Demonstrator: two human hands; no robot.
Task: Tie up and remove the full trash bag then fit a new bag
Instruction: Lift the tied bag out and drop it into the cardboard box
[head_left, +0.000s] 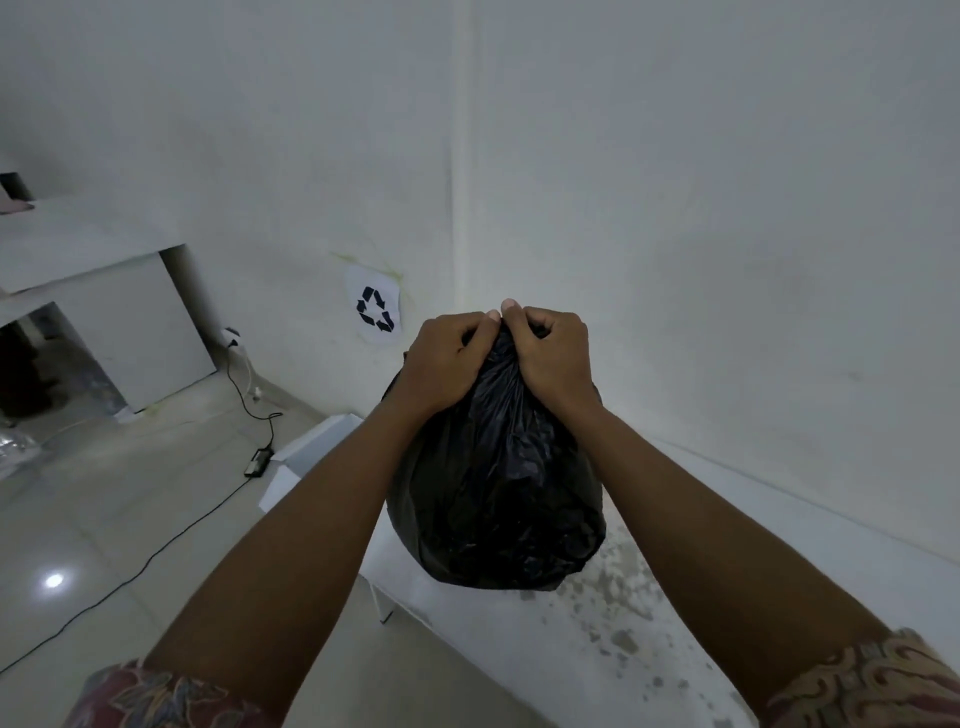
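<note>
— Around it?
— A recycling sign (377, 310) at ten o'clock, a power adapter (258, 462) at nine.
— Hands?
— The left hand (441, 358) and right hand (553, 353) clenched the trash bag (498, 493) by its gathered neck, centred over a white ledge (519, 649).

A recycling sign (375, 310) hangs above a black cable (156, 551).

trash bag (498, 483) – thin black plastic, crinkled, faint sheen | floor (104, 519) – glossy tile | wall (727, 208) – matt
</note>
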